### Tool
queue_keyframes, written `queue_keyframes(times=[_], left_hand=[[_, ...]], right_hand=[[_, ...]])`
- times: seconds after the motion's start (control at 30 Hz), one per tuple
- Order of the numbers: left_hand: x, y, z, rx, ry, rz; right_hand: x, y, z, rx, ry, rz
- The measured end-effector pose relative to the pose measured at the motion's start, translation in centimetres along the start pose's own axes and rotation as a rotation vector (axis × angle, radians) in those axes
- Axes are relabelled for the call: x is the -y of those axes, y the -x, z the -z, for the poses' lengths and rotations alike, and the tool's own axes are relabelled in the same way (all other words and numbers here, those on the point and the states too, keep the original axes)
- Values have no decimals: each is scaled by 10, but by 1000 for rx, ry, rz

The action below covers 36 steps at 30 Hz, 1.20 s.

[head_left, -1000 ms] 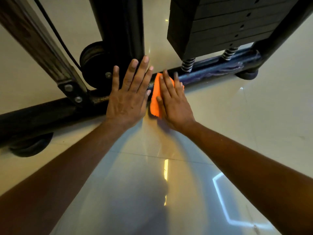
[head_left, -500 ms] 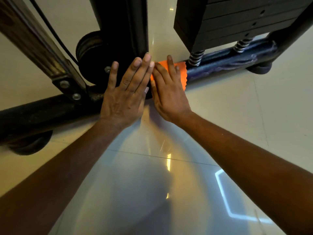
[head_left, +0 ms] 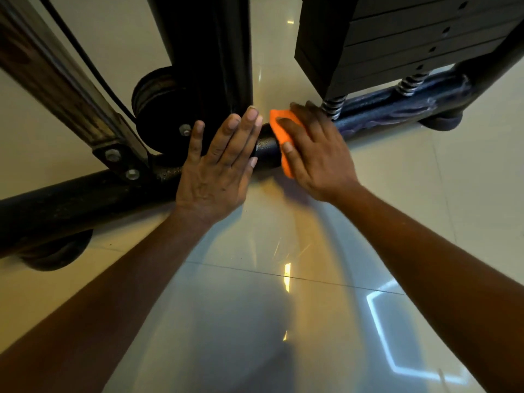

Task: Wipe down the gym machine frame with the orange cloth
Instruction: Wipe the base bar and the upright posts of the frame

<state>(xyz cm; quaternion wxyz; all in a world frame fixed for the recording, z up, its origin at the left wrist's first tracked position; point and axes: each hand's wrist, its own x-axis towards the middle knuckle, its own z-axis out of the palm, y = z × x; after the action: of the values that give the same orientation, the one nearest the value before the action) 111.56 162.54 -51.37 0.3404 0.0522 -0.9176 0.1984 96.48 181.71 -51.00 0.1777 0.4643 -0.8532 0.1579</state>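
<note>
The gym machine's black base tube [head_left: 85, 199] runs along the floor from the left edge to the far right. My right hand [head_left: 314, 157] presses the orange cloth [head_left: 280, 129] onto the top of that tube, just left of a coil spring; most of the cloth is hidden under the palm and fingers. My left hand [head_left: 218, 171] lies flat with straight fingers on the tube, right in front of the black upright post [head_left: 209, 52], a few centimetres left of the cloth.
A black weight stack [head_left: 397, 38] hangs over two springs [head_left: 333, 106] at the upper right. A pulley wheel [head_left: 158, 109], a cable and a bolted diagonal brace [head_left: 65, 89] stand at the left. Rubber feet [head_left: 54, 251] hold the tube above the glossy tiled floor [head_left: 283, 307].
My right hand has slid the cloth back and forth on the tube and has now turned rightward toward the spring. My left hand has stayed in place.
</note>
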Motion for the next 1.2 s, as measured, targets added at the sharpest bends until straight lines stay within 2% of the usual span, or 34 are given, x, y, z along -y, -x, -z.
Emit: queue_keyframes(times=[0.1, 0.2, 0.3, 0.37, 0.47, 0.57, 0.67, 0.73, 0.83, 0.97, 1.1, 1.2], left_hand=[[2, 1, 0, 10, 18, -16], [1, 5, -2, 9, 25, -13], [1, 5, 2, 47, 55, -11], [3, 6, 4, 71, 66, -22], [5, 6, 6, 77, 75, -36], [3, 6, 8, 68, 84, -33], [4, 7, 12, 96, 112, -38], [7, 7, 16, 114, 99, -55], [7, 7, 20, 141, 101, -76], [7, 14, 20, 185, 60, -122], [2, 17, 38, 383, -24, -179], [-5, 20, 56, 489, -33, -205]], right_hand=[[26, -1, -5, -89, -60, -156], [57, 5, -18, -42, -119, -16], [20, 6, -10, 9, -50, 110], [-5, 5, -4, 27, -24, 14], [22, 7, -8, -53, -76, -144], [52, 12, -19, -5, -119, -8], [15, 8, -5, 45, -45, 122], [-3, 3, 5, 73, -41, 38], [13, 6, 5, 38, -115, -107], [24, 10, 15, 96, -163, -168], [20, 24, 38, 214, -196, -167], [24, 46, 63, 147, -355, -240]])
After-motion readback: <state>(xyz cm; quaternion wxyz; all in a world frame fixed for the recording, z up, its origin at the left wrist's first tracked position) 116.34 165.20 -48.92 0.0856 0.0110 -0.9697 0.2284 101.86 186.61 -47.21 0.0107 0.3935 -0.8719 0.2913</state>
